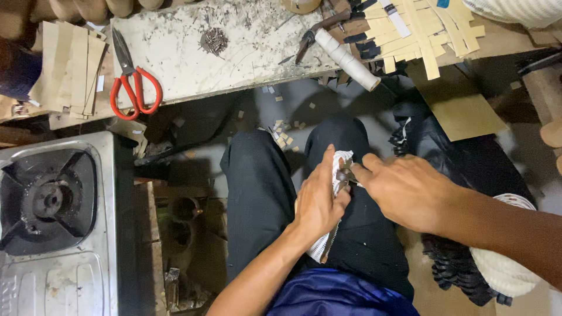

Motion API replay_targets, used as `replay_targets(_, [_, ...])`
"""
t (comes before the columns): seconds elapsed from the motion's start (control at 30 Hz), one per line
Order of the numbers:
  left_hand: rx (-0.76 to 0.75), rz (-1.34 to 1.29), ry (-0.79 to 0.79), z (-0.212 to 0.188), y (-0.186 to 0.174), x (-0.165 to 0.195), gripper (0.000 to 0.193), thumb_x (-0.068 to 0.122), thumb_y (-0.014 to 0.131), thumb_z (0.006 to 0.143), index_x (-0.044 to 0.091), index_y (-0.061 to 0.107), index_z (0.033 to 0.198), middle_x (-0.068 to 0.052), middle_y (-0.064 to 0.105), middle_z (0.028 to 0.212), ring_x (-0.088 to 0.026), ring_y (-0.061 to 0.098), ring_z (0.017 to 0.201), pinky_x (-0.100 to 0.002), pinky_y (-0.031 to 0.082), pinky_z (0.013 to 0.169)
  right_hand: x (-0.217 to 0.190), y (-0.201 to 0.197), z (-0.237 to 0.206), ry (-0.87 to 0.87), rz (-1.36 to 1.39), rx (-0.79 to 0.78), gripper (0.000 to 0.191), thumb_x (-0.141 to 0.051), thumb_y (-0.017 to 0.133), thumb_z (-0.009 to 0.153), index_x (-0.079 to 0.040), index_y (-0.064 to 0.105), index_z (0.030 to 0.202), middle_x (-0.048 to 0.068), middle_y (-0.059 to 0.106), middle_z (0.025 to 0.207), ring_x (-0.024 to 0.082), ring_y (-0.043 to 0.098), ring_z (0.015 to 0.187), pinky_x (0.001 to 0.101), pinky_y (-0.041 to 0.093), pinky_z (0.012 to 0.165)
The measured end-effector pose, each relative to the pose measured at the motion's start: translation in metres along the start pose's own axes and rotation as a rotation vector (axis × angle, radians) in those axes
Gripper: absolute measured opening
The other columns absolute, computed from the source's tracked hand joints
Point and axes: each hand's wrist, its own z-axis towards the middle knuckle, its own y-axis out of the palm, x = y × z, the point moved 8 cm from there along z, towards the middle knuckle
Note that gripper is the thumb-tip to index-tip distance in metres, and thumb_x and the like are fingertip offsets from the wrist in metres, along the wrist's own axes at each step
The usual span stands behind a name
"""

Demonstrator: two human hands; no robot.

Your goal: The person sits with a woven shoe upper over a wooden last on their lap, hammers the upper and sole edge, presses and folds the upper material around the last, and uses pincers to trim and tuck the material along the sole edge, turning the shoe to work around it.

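In the head view, a white woven strap (338, 169) is being held on the right thigh of the dark trousers (257, 199), near the middle of the scene, and a small dark metal tool (346, 175) is being pressed against its upper part. The step in hand is judged to be the fastening or pinching of the strap's end with that tool; whether a nail or staple is being set cannot be told, since the contact point is being covered by the fingers.

The left hand (319, 202) is being kept curled around the strap, the fingers (328, 167) narrowly closed on it, with the strap's lower end showing below the palm. The right hand (404, 190) is being laid over the tool from the right, its fingers (366, 167) drawn together on the tool's body; how tightly it is being gripped cannot be told, as the palm is being seen from the back.

The next move is judged to call for a steady hold by the left hand and a precise squeeze or push from the right, so that the strap is not being shifted off the thigh.

Farther off, a bench (175, 64) is being occupied by red-handled scissors (133, 82), a heap of small nails (214, 40) and a white roll (345, 58); tan strips (421, 29) are lying at the far right, and a gas stove (50, 205) is standing at the near left
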Motion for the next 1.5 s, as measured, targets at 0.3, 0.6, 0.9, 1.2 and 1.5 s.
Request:
replay_targets(0.3, [0.0, -0.041, -0.004, 0.007, -0.01, -0.006, 0.089, 0.008, 0.071, 0.08, -0.005, 0.028, 0.157, -0.028, 0.064, 0.124, -0.046, 0.063, 0.114, -0.049, 0.05, 0.097, -0.008, -0.013, 0.003, -0.082, 0.018, 0.219, 0.076, -0.007, 0.063, 0.075, -0.013, 0.049, 0.149, 0.016, 0.056, 0.099, 0.034, 0.069, 0.081, 0.0433, 0.058, 0.064])
replay_targets(0.6, [-0.011, -0.005, 0.02, 0.005, -0.005, -0.003, 0.09, 0.006, 0.07, 0.079, -0.007, 0.026, 0.158, -0.027, 0.065, 0.118, -0.045, 0.063, 0.111, -0.05, 0.05, 0.095, 0.012, 0.014, 0.003, -0.042, -0.038, 0.065, 0.076, -0.015, 0.064, 0.08, -0.017, 0.045, 0.154, 0.015, 0.066, 0.085, 0.033, 0.071, 0.063, 0.044, 0.059, 0.055])
replay_targets(0.9, [-0.4, -0.622, -0.036, 0.011, -0.002, -0.041, 0.075, 0.023, 0.055, 0.106, 0.006, 0.016, 0.168, -0.027, 0.046, 0.16, -0.037, 0.045, 0.149, -0.04, 0.033, 0.12, 0.015, 0.052, 0.005, 0.017, 0.126, 0.397, 0.061, -0.021, 0.07, 0.084, -0.014, 0.058, 0.143, 0.014, 0.065, 0.08, 0.031, 0.07, 0.057, 0.0429, 0.058, 0.053])
replay_targets(1.2, [-0.284, -0.365, -0.023, 0.01, 0.0, -0.041, 0.067, 0.03, 0.05, 0.107, 0.006, 0.023, 0.164, -0.029, 0.063, 0.136, -0.04, 0.063, 0.128, -0.042, 0.046, 0.109, 0.026, 0.059, -0.002, 0.081, 0.646, 0.46, 0.046, -0.017, 0.068, 0.09, -0.01, 0.06, 0.135, 0.018, 0.073, 0.098, 0.034, 0.073, 0.081, 0.0423, 0.059, 0.069])
replay_targets(1.5, [-0.178, -0.063, -0.074, 0.003, 0.011, -0.022, 0.074, 0.022, 0.058, 0.095, -0.002, 0.028, 0.158, -0.034, 0.062, 0.123, -0.049, 0.062, 0.115, -0.051, 0.048, 0.101, 0.013, 0.015, -0.018, -0.169, 0.276, 0.504, 0.064, -0.016, 0.064, 0.078, 0.0, 0.05, 0.138, 0.022, 0.067, 0.103, 0.038, 0.071, 0.087, 0.0441, 0.058, 0.072])
